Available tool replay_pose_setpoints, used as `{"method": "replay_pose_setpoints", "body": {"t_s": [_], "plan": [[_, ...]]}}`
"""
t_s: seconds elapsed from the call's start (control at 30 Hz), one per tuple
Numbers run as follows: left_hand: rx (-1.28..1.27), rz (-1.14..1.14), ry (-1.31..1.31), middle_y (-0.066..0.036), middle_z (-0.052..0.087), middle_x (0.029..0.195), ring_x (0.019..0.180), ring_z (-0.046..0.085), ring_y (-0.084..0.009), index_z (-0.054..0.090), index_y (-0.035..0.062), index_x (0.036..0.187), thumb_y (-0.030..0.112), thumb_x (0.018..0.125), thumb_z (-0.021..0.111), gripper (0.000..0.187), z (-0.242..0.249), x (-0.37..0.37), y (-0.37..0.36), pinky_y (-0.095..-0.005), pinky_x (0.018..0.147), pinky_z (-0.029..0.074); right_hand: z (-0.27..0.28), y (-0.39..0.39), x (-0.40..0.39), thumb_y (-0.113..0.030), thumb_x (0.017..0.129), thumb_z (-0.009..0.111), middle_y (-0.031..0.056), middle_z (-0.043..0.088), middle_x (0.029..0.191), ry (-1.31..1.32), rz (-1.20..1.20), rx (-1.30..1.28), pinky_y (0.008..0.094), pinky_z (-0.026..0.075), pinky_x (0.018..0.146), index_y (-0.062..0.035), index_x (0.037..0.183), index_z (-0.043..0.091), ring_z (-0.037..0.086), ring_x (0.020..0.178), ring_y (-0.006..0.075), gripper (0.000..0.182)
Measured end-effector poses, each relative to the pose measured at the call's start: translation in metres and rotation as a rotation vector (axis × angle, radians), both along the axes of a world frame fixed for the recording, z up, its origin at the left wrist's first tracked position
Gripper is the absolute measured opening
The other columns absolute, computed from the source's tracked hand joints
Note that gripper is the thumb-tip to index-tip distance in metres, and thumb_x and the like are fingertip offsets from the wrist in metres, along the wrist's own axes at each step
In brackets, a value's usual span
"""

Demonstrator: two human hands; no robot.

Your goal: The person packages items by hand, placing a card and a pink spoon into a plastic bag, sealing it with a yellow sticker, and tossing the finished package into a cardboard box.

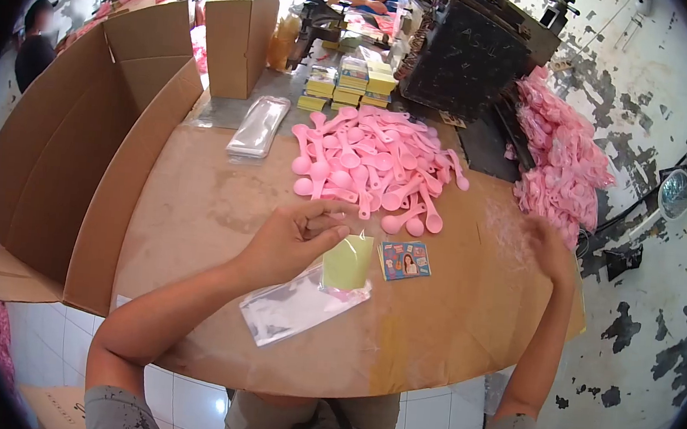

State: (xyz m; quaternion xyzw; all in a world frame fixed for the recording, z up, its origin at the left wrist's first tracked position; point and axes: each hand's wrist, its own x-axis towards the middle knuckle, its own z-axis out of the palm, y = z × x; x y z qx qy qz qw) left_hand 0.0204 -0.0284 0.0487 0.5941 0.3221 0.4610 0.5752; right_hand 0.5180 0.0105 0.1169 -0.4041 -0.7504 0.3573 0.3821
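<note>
Left hand (296, 243) pinched upper edge of clear plastic sleeve (348, 274) with yellow-green card (345, 257) inside, over tabletop (197, 202), left of printed cards (407, 262). Sleeve probably was light, limp, slippery; upper edge seemed suitable hold. Right hand (551, 251) near pink bundles (566, 144); its grip could not tell.

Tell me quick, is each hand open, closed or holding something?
Left hand: fingers curled, thumb at the pale green card; grip cannot be told.
Right hand: loosely open near the pink bagged pile, holding nothing visible.
</note>
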Motion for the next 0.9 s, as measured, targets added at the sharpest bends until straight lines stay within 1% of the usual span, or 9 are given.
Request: {"method": "replay_pose_setpoints", "body": {"t_s": [0.13, 0.23, 0.33, 0.4, 0.47, 0.57, 0.67, 0.77, 0.9], "plan": [[0.003, -0.006, -0.034, -0.011, 0.074, 0.115, 0.106, 0.070, -0.0120, 0.063, -0.0058, 0.132, 0.011, 0.104, 0.065, 0.032, -0.009, 0.002, 0.006, -0.0261, 0.090, 0.056, -0.019, -0.022, -0.002, 0.003, 0.087, 0.067, 0.0086, 0.075, 0.117, -1.022, -0.622, 0.591, 0.0343, 0.055, 0.087, -0.0098, 0.131, 0.064, 0.072, 0.102, 0.0234, 0.045], [-0.019, 0.025, 0.050, -0.011, 0.075, 0.114, 0.104, 0.070, -0.0108, 0.065, -0.0060, 0.129, 0.015, 0.105, 0.065, 0.032, -0.015, 0.004, 0.009, -0.0251, 0.088, 0.056, 0.004, -0.031, -0.046, -0.003, 0.092, 0.068, 0.0097, 0.075, 0.113, -0.746, -0.541, 0.301, 0.0338, 0.055, 0.086, -0.0059, 0.122, 0.069, 0.072, 0.098, 0.0204, 0.030], [-0.032, 0.019, 0.079, -0.011, 0.075, 0.114, 0.104, 0.070, -0.0108, 0.066, -0.0057, 0.129, 0.016, 0.105, 0.066, 0.033, -0.015, 0.002, 0.006, -0.0249, 0.088, 0.056, -0.003, -0.016, -0.093, -0.005, 0.094, 0.069, 0.0092, 0.071, 0.115, -0.434, -0.371, -0.004, 0.0317, 0.053, 0.083, -0.0026, 0.124, 0.069, 0.067, 0.100, 0.0171, 0.030], [-0.042, 0.016, 0.068, -0.010, 0.075, 0.114, 0.104, 0.070, -0.0111, 0.066, -0.0056, 0.129, 0.017, 0.105, 0.066, 0.033, -0.014, 0.001, 0.004, -0.0251, 0.088, 0.056, -0.009, -0.018, -0.147, -0.013, 0.098, 0.070, 0.0058, 0.072, 0.113, -0.377, -0.152, -0.002, 0.0289, 0.052, 0.078, -0.0047, 0.128, 0.067, 0.066, 0.094, 0.0117, 0.031], [-0.060, 0.012, 0.079, -0.010, 0.075, 0.113, 0.104, 0.070, -0.0116, 0.066, -0.0056, 0.129, 0.018, 0.105, 0.065, 0.033, -0.014, 0.002, 0.005, -0.0255, 0.088, 0.057, -0.016, -0.022, -0.197, -0.017, 0.098, 0.071, 0.0050, 0.071, 0.110, -0.197, 0.149, 0.020, 0.0292, 0.052, 0.078, -0.0046, 0.131, 0.065, 0.066, 0.094, 0.0107, 0.035], [-0.059, 0.008, 0.046, -0.010, 0.075, 0.112, 0.102, 0.071, -0.0120, 0.066, -0.0055, 0.129, 0.017, 0.106, 0.063, 0.032, -0.017, 0.002, 0.006, -0.0269, 0.088, 0.058, -0.038, -0.019, -0.237, -0.014, 0.099, 0.070, 0.0048, 0.071, 0.113, -0.109, 0.237, -0.077, 0.0295, 0.053, 0.082, -0.0014, 0.130, 0.064, 0.066, 0.100, 0.0108, 0.035], [-0.069, 0.009, 0.025, -0.010, 0.075, 0.111, 0.101, 0.071, -0.0125, 0.066, -0.0043, 0.129, 0.017, 0.106, 0.063, 0.031, -0.020, 0.002, 0.007, -0.0284, 0.088, 0.059, -0.060, -0.002, -0.251, -0.008, 0.098, 0.070, 0.0058, 0.070, 0.114, 0.216, 0.314, -0.386, 0.0292, 0.054, 0.086, 0.0009, 0.126, 0.064, 0.066, 0.104, 0.0114, 0.030], [-0.076, 0.010, 0.001, -0.009, 0.076, 0.111, 0.100, 0.071, -0.0124, 0.067, -0.0026, 0.129, 0.016, 0.106, 0.063, 0.030, -0.019, -0.001, 0.007, -0.0290, 0.088, 0.060, -0.066, -0.002, -0.259, -0.005, 0.096, 0.071, 0.0047, 0.070, 0.106, 0.375, 0.268, -0.432, 0.0279, 0.053, 0.084, -0.0004, 0.118, 0.065, 0.067, 0.097, 0.0104, 0.023], [-0.113, 0.008, 0.023, -0.009, 0.076, 0.111, 0.100, 0.071, -0.0120, 0.068, -0.0017, 0.130, 0.016, 0.106, 0.063, 0.031, -0.022, -0.002, 0.010, -0.0295, 0.087, 0.060, -0.079, 0.001, -0.256, -0.003, 0.097, 0.070, 0.0049, 0.071, 0.108, 0.388, 0.224, -0.421, 0.0274, 0.054, 0.089, 0.0014, 0.115, 0.068, 0.068, 0.099, 0.0115, 0.019]]}}
